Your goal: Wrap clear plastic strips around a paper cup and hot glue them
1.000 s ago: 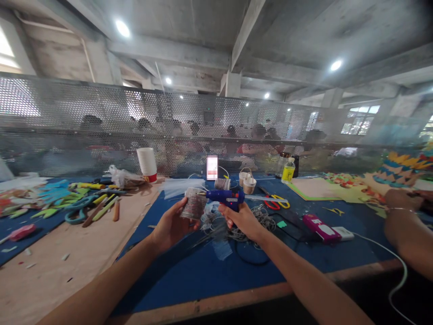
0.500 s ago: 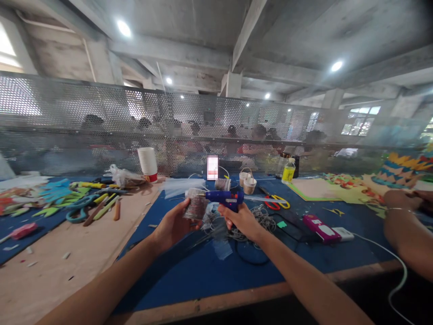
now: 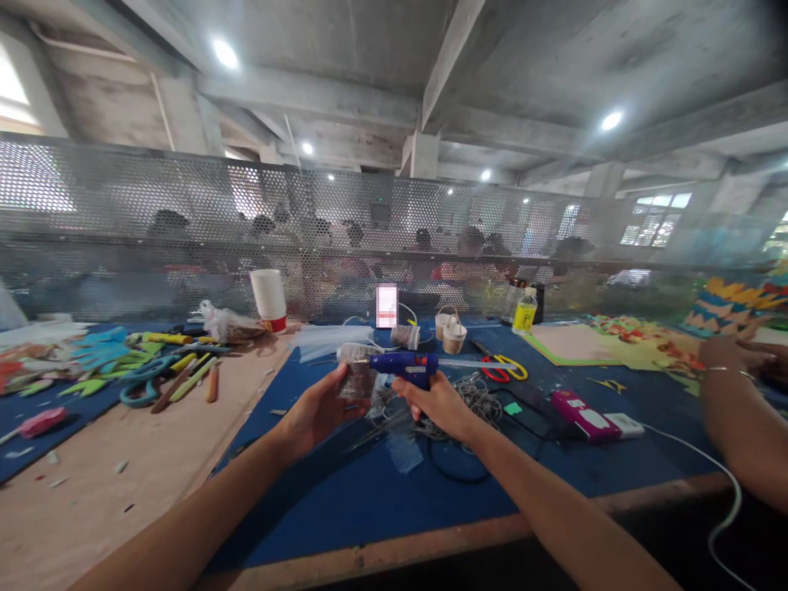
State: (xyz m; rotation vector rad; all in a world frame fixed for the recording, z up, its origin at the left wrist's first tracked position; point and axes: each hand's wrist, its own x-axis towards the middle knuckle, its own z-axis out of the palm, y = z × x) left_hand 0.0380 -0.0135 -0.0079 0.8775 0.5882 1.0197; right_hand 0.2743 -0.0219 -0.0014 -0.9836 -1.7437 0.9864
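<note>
My left hand [image 3: 317,414] is closed around a paper cup wrapped in greyish-brown cord [image 3: 357,379], tilted with its white end up. In my right hand [image 3: 444,404] is a blue hot glue gun [image 3: 400,367], its nozzle at the cup's wrapped side. Whether the tip touches the cord cannot be made out. A long clear glue stick [image 3: 465,364] sticks out of the gun's back. Below and behind my right hand lies a loose tangle of grey cord [image 3: 483,402]. Another cord-wrapped cup [image 3: 406,336] lies on its side just beyond the gun.
Red and yellow scissors [image 3: 505,368], two small handled cups [image 3: 454,336] and a yellow-labelled bottle [image 3: 524,312] stand behind. A purple box [image 3: 584,415] sits right, near another person's arm [image 3: 732,410]. Stacked paper cups [image 3: 269,300] and several tools [image 3: 148,379] are left.
The glue gun has shifted slightly left along the cup with my right hand. The cup has turned a little in my left hand. At the right, the other person's arm has moved slightly.
</note>
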